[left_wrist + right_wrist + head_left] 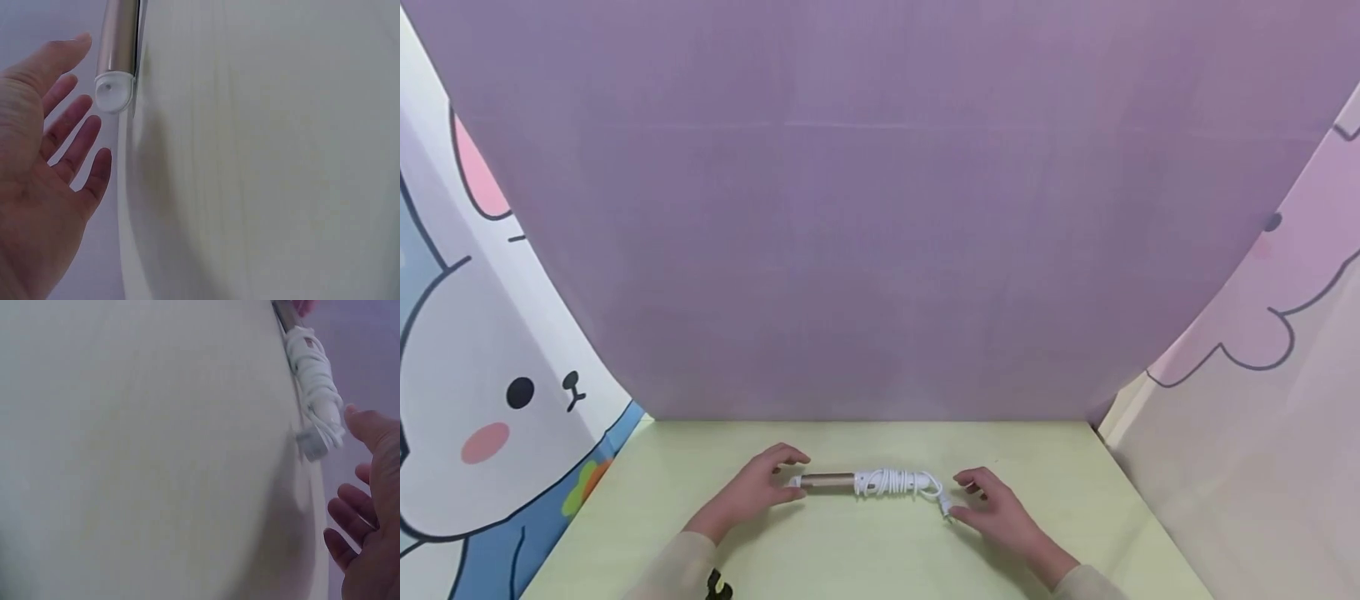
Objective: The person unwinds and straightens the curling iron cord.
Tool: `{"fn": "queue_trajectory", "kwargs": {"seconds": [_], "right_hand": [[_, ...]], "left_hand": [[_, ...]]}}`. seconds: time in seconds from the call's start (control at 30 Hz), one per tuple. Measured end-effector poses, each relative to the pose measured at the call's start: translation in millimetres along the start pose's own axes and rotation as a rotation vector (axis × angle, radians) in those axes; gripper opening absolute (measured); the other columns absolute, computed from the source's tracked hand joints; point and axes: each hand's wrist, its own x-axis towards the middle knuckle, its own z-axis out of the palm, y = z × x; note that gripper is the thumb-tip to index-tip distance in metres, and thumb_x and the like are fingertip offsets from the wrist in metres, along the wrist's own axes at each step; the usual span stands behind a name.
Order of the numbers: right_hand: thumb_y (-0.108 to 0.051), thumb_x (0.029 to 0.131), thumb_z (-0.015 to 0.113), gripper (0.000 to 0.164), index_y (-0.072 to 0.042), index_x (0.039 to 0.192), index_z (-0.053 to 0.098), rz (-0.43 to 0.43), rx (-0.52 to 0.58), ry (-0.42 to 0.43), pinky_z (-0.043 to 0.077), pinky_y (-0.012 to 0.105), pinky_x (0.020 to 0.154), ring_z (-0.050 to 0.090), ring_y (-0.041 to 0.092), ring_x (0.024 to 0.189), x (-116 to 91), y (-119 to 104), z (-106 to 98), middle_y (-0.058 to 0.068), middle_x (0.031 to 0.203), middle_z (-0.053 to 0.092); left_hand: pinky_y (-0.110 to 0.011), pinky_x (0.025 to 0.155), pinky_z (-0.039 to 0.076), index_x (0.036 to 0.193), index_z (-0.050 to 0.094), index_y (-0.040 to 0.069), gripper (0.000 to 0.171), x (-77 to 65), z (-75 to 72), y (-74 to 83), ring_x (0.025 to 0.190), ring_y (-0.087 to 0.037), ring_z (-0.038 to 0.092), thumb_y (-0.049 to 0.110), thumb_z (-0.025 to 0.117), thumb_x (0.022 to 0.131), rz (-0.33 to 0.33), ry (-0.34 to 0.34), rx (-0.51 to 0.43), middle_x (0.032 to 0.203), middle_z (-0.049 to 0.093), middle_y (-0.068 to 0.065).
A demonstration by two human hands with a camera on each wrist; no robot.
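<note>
A curling iron (833,481) lies crosswise on the pale table, its bronze barrel toward the left and its white handle toward the right. White cord (891,482) is wound round the handle, and the plug (312,444) hangs off the right end. My left hand (762,482) is spread around the barrel's white tip (114,92), with a gap showing between fingers and tip in the left wrist view. Beside the plug, my right hand (997,510) has its fingers loosely bent and the thumb close to the cord, holding nothing.
The pale yellow-green table (865,558) ends at a purple backdrop (880,250). Cartoon-printed panels stand at the left (490,350) and right (1262,400). A small black item (718,586) shows near my left sleeve at the bottom edge.
</note>
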Motion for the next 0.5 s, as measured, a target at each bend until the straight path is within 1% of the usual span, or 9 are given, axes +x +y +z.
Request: {"fn": "queue_trajectory", "kwargs": {"seconds": [0.1, 0.17, 0.23, 0.27, 0.37, 0.43, 0.5], "right_hand": [[-0.025, 0.094, 0.091, 0.048, -0.006, 0.132, 0.069, 0.068, 0.02, -0.014, 0.056, 0.038, 0.099, 0.065, 0.029, 0.113, -0.7, -1.3, 7.9, 0.007, 0.124, 0.069], [-0.025, 0.093, 0.092, 0.048, -0.008, 0.131, 0.069, 0.098, 0.023, -0.011, 0.056, 0.036, 0.099, 0.065, 0.026, 0.111, -1.2, -2.1, 11.6, 0.004, 0.122, 0.067], [-0.023, 0.092, 0.093, 0.046, -0.009, 0.128, 0.069, 0.114, 0.022, 0.001, 0.055, 0.035, 0.097, 0.064, 0.023, 0.109, -1.2, -3.0, 14.7, 0.003, 0.119, 0.067], [-0.022, 0.091, 0.094, 0.046, -0.009, 0.127, 0.069, 0.118, 0.016, 0.009, 0.056, 0.035, 0.097, 0.064, 0.022, 0.108, -0.9, -3.3, 16.2, 0.002, 0.118, 0.067], [-0.019, 0.09, 0.094, 0.044, -0.01, 0.125, 0.07, 0.124, 0.005, 0.022, 0.056, 0.033, 0.094, 0.063, 0.017, 0.103, 0.1, -4.0, 20.3, -0.001, 0.114, 0.066], [-0.017, 0.089, 0.094, 0.043, -0.01, 0.123, 0.07, 0.128, -0.002, 0.026, 0.056, 0.032, 0.093, 0.062, 0.015, 0.102, 0.8, -4.5, 22.6, -0.002, 0.112, 0.066], [-0.015, 0.089, 0.094, 0.041, -0.011, 0.121, 0.07, 0.132, -0.013, 0.027, 0.056, 0.032, 0.091, 0.062, 0.014, 0.1, 1.1, -4.4, 24.5, -0.003, 0.111, 0.066]], "left_hand": [[-0.068, 0.112, 0.047, 0.137, 0.07, 0.006, 0.048, 4.6, 4.4, -2.5, 0.132, -0.042, 0.061, 0.018, 0.09, 0.096, -0.017, -0.027, -0.039, 0.136, 0.068, -0.004], [-0.066, 0.111, 0.049, 0.136, 0.071, 0.006, 0.047, 7.3, 7.8, -5.3, 0.132, -0.042, 0.061, 0.018, 0.09, 0.096, -0.031, -0.041, -0.056, 0.136, 0.068, -0.004], [-0.061, 0.108, 0.053, 0.136, 0.071, 0.007, 0.046, 9.5, 10.8, -8.0, 0.13, -0.04, 0.062, 0.017, 0.09, 0.095, -0.043, -0.05, -0.075, 0.136, 0.068, -0.006], [-0.057, 0.107, 0.055, 0.136, 0.071, 0.008, 0.047, 10.1, 12.2, -8.9, 0.128, -0.038, 0.063, 0.017, 0.091, 0.095, -0.049, -0.053, -0.083, 0.136, 0.068, -0.007], [-0.044, 0.097, 0.06, 0.135, 0.072, 0.007, 0.046, 11.4, 16.2, -10.7, 0.117, -0.032, 0.067, 0.015, 0.091, 0.093, -0.058, -0.061, -0.105, 0.131, 0.07, -0.01], [-0.037, 0.093, 0.058, 0.134, 0.073, 0.008, 0.046, 12.1, 18.6, -10.8, 0.111, -0.028, 0.066, 0.015, 0.092, 0.093, -0.062, -0.067, -0.107, 0.127, 0.071, -0.01], [-0.036, 0.093, 0.055, 0.134, 0.074, 0.009, 0.045, 13.1, 20.9, -10.6, 0.109, -0.025, 0.065, 0.016, 0.092, 0.093, -0.065, -0.074, -0.102, 0.126, 0.071, -0.009]]}}
